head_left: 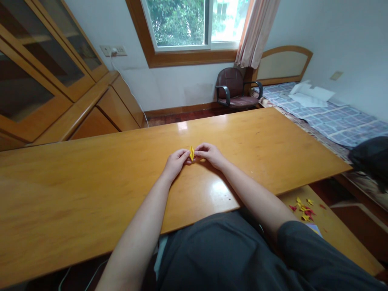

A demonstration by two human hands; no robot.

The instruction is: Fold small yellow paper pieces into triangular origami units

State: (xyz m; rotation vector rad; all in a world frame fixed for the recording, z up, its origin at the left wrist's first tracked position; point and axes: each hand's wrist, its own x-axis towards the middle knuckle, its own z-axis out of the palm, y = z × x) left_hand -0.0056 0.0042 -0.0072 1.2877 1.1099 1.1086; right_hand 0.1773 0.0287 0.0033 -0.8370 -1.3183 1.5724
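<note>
Between my two hands, just above the wooden table (121, 190), is a small piece of folded yellow paper (192, 153), narrow and pointed at top and bottom. My left hand (178, 161) pinches it from the left, thumb and fingers closed together. From the other side my right hand (210, 154) grips its right edge between thumb and fingertips. The fingers hide part of the paper, so its full shape cannot be made out.
At lower right, a lower wooden surface (342, 230) carries several small yellow and red folded paper pieces (304, 209) and a purplish paper sheet (315, 229). A brown armchair (232, 89) stands beyond the table. A bed (333, 117) lies right, a glass-door cabinet (60, 76) left.
</note>
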